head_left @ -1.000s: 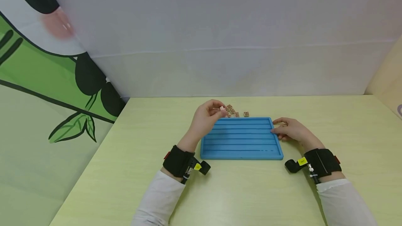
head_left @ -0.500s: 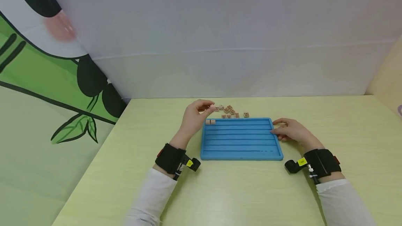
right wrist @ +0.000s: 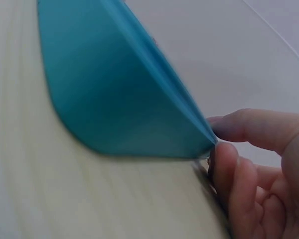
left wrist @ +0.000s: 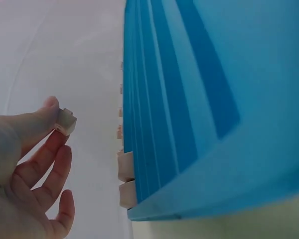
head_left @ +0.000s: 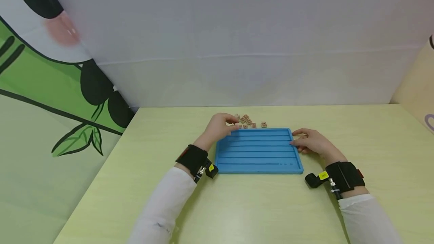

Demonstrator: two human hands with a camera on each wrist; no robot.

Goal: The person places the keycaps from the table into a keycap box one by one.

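My left hand [head_left: 219, 127] pinches a small pale block [left wrist: 66, 121] between thumb and fingertip, over the far left corner of a blue ridged tray [head_left: 257, 154]. In the left wrist view two pale blocks [left wrist: 126, 166] sit side by side at the tray's corner; the left hand hides them in the head view. My right hand [head_left: 312, 143] holds the tray's right edge, thumb and fingers meeting at its rim [right wrist: 189, 119] in the right wrist view.
Several small wooden blocks [head_left: 248, 122] with dark reddish marks lie on the table [head_left: 264, 206] just beyond the tray's far edge. One block [head_left: 263, 125] lies apart to their right. A pale cloth wall [head_left: 244, 48] rises behind the table.
Two blocks showed in the tray's far left corner half a second ago. My left hand went left, then came back right over that corner with a block. The right hand stays at the tray's edge.
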